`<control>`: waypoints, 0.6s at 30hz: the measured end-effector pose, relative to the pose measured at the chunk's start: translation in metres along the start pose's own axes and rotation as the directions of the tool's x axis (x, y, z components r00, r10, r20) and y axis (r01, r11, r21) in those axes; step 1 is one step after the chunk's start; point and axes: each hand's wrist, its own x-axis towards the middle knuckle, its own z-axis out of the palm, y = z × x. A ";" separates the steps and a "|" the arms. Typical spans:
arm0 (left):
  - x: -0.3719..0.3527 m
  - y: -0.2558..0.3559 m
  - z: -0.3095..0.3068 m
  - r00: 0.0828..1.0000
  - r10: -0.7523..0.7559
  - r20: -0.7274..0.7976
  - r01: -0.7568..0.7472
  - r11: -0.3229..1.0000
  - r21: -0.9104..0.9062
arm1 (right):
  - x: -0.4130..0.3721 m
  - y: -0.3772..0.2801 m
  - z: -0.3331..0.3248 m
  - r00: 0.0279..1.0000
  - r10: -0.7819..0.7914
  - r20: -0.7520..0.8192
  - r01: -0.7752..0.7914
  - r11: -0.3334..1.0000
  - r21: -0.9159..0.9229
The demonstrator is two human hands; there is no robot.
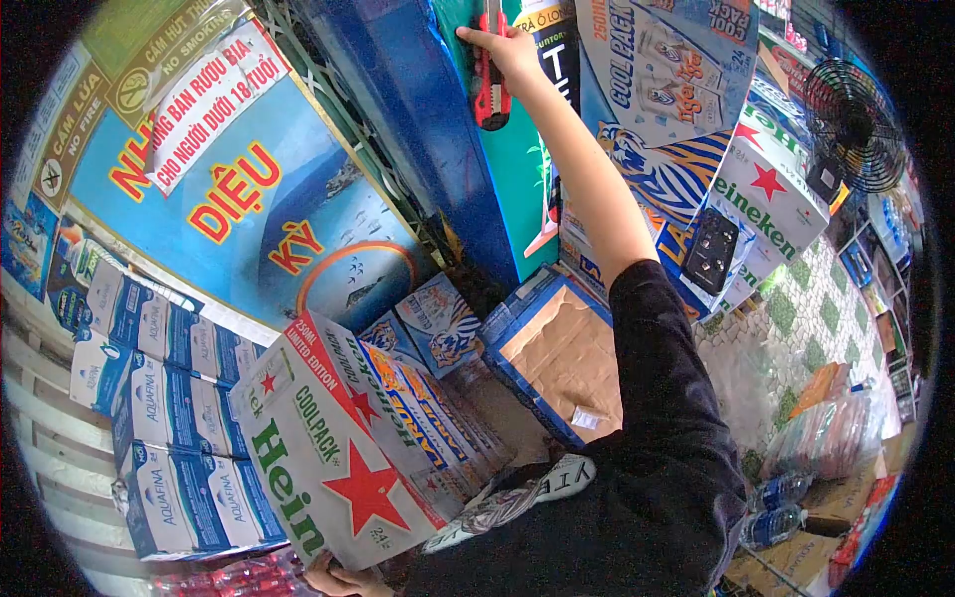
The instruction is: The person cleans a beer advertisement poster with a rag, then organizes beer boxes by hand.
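At the top, my right hand (509, 58) is closed on a red utility knife (490, 95), with one finger stretched across its body. The knife is upright in front of a green panel (515, 174) on the blue cabinet. At the bottom edge, my left hand (343, 577) is partly cut off by the frame. Its fingers curl at the lower corner of a silver Heineken carton (333, 458) with a red star. Beside that carton, orange-and-blue Larue cartons (423, 413) are stacked.
Blue-and-white Aquafina cartons (164, 418) are piled at left below a blue sign (259, 199). An opened-out brown cardboard box (562, 348) lies in the middle. At right are Tiger cartons (676, 75), more Heineken cartons (771, 189), a black phone (711, 249) and a fan (854, 124).
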 end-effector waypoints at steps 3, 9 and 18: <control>0.002 0.001 -0.001 0.999 0.029 0.013 -0.029 0.999 0.022 | 0.000 -0.005 0.002 1.000 0.014 -0.025 -0.016 0.998 -0.060; 0.009 0.009 -0.002 0.996 0.074 0.044 -0.076 0.995 0.064 | 0.006 -0.003 0.000 0.999 0.017 -0.036 -0.021 0.993 -0.117; 0.005 -0.001 0.000 0.995 0.097 -0.013 -0.097 0.994 0.045 | 0.024 -0.017 0.009 0.995 -0.063 -0.076 0.032 0.936 -0.352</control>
